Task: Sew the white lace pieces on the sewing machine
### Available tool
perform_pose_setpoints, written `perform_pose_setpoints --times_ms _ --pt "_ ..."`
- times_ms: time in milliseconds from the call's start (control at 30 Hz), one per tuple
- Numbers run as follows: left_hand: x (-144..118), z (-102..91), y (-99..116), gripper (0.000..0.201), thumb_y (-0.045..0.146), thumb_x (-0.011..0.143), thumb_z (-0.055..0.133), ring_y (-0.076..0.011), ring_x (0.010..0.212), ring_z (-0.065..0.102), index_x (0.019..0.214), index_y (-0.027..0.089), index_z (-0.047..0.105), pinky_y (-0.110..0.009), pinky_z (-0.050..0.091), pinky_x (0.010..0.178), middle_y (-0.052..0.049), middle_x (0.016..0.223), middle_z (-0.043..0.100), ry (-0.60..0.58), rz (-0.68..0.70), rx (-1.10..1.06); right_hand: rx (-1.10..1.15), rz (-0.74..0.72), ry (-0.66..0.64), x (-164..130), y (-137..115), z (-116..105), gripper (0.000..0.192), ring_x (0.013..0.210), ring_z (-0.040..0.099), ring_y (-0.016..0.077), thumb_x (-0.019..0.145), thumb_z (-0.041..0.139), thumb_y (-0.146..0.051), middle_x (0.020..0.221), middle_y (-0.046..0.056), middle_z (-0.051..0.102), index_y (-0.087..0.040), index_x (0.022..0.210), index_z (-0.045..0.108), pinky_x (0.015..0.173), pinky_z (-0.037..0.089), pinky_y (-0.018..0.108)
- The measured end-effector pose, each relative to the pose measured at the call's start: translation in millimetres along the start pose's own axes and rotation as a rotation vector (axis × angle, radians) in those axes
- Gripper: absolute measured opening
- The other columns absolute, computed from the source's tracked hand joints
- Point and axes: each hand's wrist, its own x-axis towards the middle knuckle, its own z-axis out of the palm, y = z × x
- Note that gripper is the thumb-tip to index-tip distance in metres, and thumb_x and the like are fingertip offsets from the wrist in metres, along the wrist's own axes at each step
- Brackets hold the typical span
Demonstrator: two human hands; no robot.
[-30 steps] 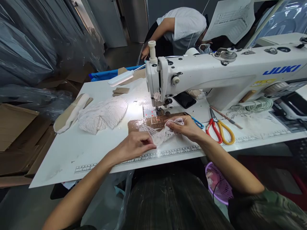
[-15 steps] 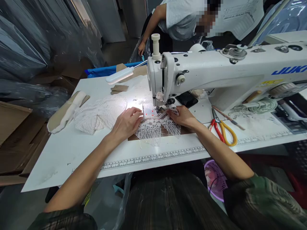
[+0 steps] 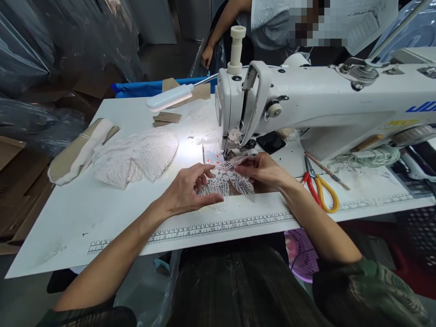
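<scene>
A white lace piece lies on the white sewing table just in front of the needle of the white sewing machine. My left hand pinches the lace's left edge between thumb and fingers. My right hand holds the lace's right side, with its top edge lying under the presser foot. A brown template under the lace is mostly hidden.
A pile of white lace pieces and a banded fabric roll lie at the left. Red and yellow scissors lie right of my hand. Cardboard bits, a lamp, a coil of cord. Another person bends behind the machine.
Both hands carried the lace from the table's front edge up to the needle and spread it there. My left hand then drew back to the lace's left edge. The view shifted closer.
</scene>
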Motion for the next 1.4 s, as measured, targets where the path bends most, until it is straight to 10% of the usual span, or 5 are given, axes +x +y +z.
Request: perform_pose_setpoints --times_ms 167,267,500,633,1400 --pt "0 7.1 6 0.086 0.062 0.069 0.077 -0.015 0.062 0.063 0.134 0.012 0.05 -0.028 0.056 0.052 -0.004 0.084 0.063 0.006 -0.333 -0.277 -0.008 -0.047 -0.176 4 -10 21 0.041 0.078 0.066 0.0189 0.082 0.069 -0.049 0.087 0.007 0.071 -0.017 0.107 0.067 0.062 0.054 0.03" --pt "0 7.3 8 0.068 0.049 0.079 0.072 -0.0122 0.053 0.06 0.134 0.014 0.051 -0.03 0.057 0.052 0.002 0.074 0.057 0.061 -0.464 -0.308 -0.432 -0.12 -0.012 4 -6 7 0.031 0.074 0.065 0.019 0.093 0.057 -0.04 0.081 0.006 0.07 -0.016 0.107 0.069 0.069 0.051 0.034" --pt "-1 1.9 12 0.055 0.04 0.082 0.069 -0.0114 0.054 0.059 0.129 0.016 0.054 -0.025 0.051 0.048 0.001 0.077 0.062 0.058 -0.472 -0.224 -0.948 -0.61 -0.038 -1 12 -2 0.036 0.097 0.059 0.023 0.099 0.044 -0.029 0.11 0.012 0.064 -0.02 0.127 0.064 0.085 0.049 0.038" --pt "1 2.9 7 0.053 0.043 0.081 0.068 -0.0107 0.052 0.055 0.126 0.016 0.057 -0.024 0.046 0.046 0.001 0.075 0.062 0.096 -0.477 -0.136 -1.167 -0.631 -0.02 4 19 4 0.038 0.093 0.053 0.0247 0.099 0.043 -0.027 0.11 0.015 0.058 -0.021 0.132 0.061 0.081 0.048 0.04" --pt "3 2.6 11 0.059 0.047 0.079 0.07 -0.0135 0.064 0.059 0.13 0.019 0.056 -0.028 0.049 0.059 0.001 0.077 0.064 0.058 -0.46 0.009 -1.008 -0.741 0.02 2 37 -1 0.031 0.101 0.049 0.0257 0.097 0.047 -0.021 0.11 0.012 0.056 -0.023 0.12 0.067 0.089 0.045 0.045"
